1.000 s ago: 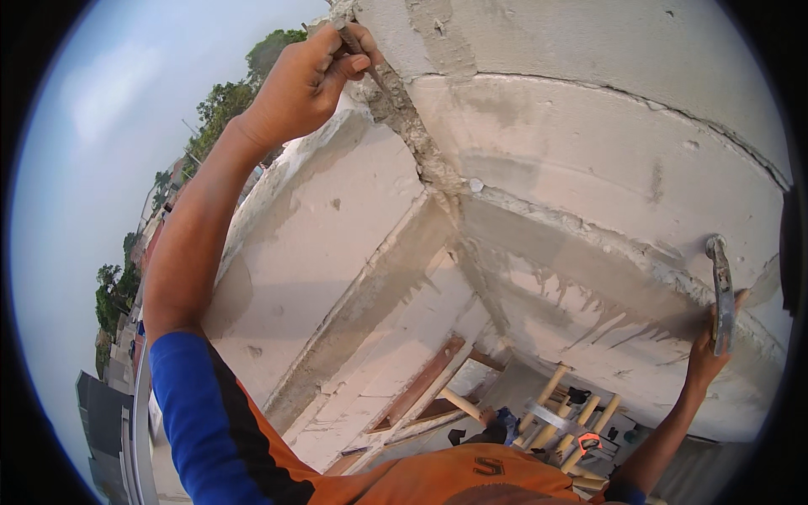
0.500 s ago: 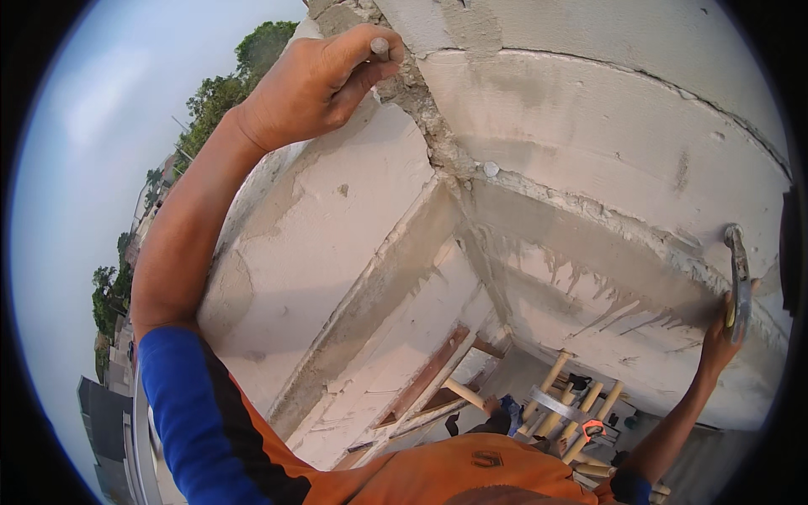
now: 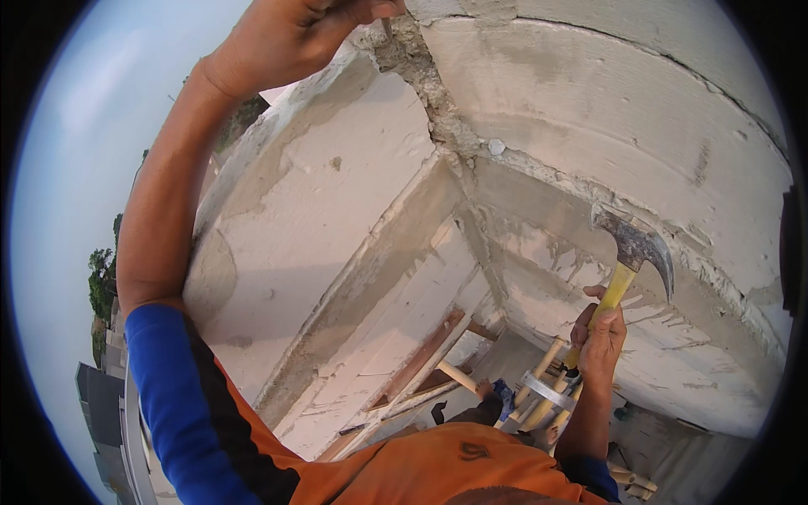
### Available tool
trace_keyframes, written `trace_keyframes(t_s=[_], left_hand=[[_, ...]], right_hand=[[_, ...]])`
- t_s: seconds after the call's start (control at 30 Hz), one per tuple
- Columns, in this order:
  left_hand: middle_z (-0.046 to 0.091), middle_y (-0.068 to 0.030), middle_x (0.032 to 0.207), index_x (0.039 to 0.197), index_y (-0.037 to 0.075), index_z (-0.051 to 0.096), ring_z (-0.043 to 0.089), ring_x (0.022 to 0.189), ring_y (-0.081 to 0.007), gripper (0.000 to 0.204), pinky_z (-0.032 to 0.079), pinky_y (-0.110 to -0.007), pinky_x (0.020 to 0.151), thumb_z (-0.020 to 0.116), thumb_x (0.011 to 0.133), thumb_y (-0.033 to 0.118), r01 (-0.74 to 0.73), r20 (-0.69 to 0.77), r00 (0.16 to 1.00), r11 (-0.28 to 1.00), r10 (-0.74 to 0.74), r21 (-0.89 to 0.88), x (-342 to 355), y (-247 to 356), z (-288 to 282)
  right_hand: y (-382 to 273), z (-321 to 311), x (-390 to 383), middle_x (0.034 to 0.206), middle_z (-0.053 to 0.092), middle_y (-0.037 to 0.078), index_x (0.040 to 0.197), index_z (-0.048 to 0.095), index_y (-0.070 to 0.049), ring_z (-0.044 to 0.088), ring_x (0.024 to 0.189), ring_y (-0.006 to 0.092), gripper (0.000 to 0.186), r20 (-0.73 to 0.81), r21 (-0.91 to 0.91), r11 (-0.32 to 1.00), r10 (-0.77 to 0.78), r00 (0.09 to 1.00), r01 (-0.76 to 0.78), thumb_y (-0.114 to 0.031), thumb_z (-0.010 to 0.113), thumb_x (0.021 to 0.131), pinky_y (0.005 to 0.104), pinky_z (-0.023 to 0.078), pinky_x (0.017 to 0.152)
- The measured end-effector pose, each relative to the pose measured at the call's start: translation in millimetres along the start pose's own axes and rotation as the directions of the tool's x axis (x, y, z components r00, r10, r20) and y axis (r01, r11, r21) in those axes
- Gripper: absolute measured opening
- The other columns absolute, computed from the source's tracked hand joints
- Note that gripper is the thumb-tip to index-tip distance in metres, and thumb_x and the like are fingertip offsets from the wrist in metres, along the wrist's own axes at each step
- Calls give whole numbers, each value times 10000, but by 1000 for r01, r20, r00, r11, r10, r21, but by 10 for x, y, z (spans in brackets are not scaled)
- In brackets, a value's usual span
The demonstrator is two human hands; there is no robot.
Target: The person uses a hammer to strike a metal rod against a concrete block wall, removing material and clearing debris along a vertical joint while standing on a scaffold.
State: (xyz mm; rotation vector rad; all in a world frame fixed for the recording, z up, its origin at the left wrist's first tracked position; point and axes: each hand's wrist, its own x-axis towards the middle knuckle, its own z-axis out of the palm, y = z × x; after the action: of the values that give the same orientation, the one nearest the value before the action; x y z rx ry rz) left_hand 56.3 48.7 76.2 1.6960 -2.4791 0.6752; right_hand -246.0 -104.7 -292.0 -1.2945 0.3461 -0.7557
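My left hand (image 3: 290, 42) is raised at the top, partly cut off by the picture's edge. It is closed around a grey metal chisel (image 3: 387, 27); only a short piece of its shank shows below the fingers, beside rough, broken concrete (image 3: 412, 55) at the wall corner. Lower on the right, my right hand (image 3: 602, 337) grips a claw hammer (image 3: 644, 244) by its yellow handle. The dark, worn hammer head points up, in front of the pale block wall (image 3: 581, 93) and apart from the chisel.
A plastered wall (image 3: 328, 177) and a concrete ledge (image 3: 353, 278) run down to the left. Far below are several light poles (image 3: 539, 370) and another person's hand (image 3: 484, 389). Roofs (image 3: 99, 404) and trees (image 3: 101, 273) lie beyond the wall's left side.
The hammer has swung from the far right toward the middle, its head now seen side-on. My left hand has shifted up and left in the picture, still closed on the chisel.
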Motion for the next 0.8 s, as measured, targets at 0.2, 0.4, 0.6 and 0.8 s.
trace_keyframes(t_s=[0.2, 0.4, 0.6, 0.8], left_hand=[[616, -68, 1014, 1223, 62, 551, 636, 894, -152, 331, 561, -292, 810, 536, 939, -109, 113, 16, 994, 973, -112, -201, 34, 92, -43], [630, -85, 1003, 1207, 44, 560, 650, 901, -173, 325, 554, -287, 840, 549, 926, -118, 86, -90, 990, 971, -108, -222, 44, 68, 26], [645, -122, 909, 977, 23, 527, 650, 815, -243, 149, 522, -345, 703, 579, 892, -88, 60, -39, 997, 996, -62, -60, 113, 144, -53], [619, -110, 847, 972, 37, 537, 629, 776, -241, 128, 501, -348, 683, 564, 906, -69, 113, -44, 993, 993, -113, 12, 125, 170, -76]], right_hand=[[148, 378, 33, 607, 415, -29, 1079, 549, -40, 377, 502, 47, 453, 209, 68, 994, 71, 975, -87, -481, 457, 1036, 218, 301, 461], [197, 537, 67, 604, 420, -32, 1000, 541, -38, 379, 508, 46, 400, 280, -11, 997, 74, 957, -74, -425, 456, 1053, 216, 303, 471], [97, 555, 107, 593, 417, -33, 966, 530, -40, 376, 495, 46, 406, 281, -95, 995, 43, 959, -16, -426, 444, 1056, 223, 305, 461], [-37, 594, 174, 593, 418, -37, 943, 528, -38, 373, 482, 45, 407, 264, -185, 979, -29, 964, 80, -417, 436, 1060, 229, 299, 450]])
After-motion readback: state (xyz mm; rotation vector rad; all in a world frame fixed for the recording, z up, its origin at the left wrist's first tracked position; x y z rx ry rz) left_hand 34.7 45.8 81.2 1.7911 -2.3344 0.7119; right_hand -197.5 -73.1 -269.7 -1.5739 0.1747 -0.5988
